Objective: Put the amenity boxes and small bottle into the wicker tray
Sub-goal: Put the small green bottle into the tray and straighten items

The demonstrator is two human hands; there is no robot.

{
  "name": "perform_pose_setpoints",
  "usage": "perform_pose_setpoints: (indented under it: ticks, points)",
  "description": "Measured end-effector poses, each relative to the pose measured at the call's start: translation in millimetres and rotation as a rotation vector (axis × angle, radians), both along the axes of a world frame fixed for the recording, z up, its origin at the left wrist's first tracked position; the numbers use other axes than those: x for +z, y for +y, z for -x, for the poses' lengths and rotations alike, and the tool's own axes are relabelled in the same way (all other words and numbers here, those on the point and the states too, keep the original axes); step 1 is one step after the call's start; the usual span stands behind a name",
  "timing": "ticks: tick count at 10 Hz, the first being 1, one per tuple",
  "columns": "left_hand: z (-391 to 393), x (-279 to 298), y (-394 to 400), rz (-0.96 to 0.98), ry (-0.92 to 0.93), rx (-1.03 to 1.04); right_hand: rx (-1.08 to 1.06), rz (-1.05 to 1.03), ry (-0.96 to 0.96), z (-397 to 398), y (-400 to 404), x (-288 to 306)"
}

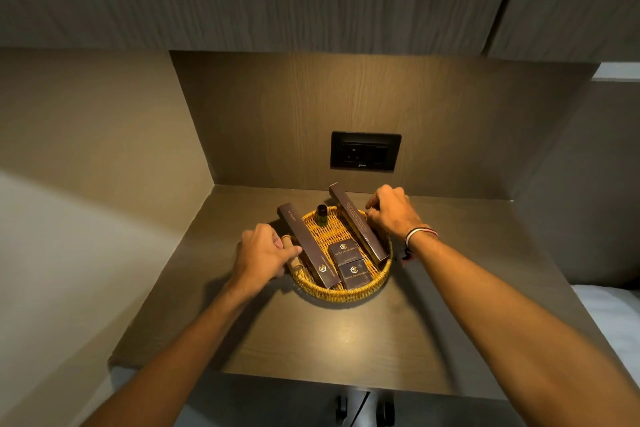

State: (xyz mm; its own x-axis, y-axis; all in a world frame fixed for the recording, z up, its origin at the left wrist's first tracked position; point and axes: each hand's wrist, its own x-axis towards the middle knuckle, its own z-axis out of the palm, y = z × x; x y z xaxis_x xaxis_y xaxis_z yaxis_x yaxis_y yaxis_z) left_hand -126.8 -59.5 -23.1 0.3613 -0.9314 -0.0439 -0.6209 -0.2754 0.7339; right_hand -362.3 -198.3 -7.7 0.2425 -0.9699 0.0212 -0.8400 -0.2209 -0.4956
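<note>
Brown desk [346, 340] (wall socket [365, 151] behind)

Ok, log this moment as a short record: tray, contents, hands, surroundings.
tray: round wicker tray on a brown wooden shelf
long boxes: two, left long box and right long box, ends resting over the rim
small boxes: two square boxes, flat inside
bottle: small green bottle, upright at the back
left hand: gripping tray handle
right hand: at the tray's right rim
wall: black socket

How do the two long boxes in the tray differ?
The left long box lies beside the left hand, its far end over the rim near the small bottle. The right long box sits by the right hand, reaching farther back. Both are dark brown, slim, and overhang the wicker tray.
</note>
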Motion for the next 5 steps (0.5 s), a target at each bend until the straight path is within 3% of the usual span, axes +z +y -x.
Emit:
perform_pose_setpoints:
  ticks: [5]
  points:
    - [5,0,-56,0.129,-0.087,-0.15,-0.274,0.028,-0.13,27,35,-4]
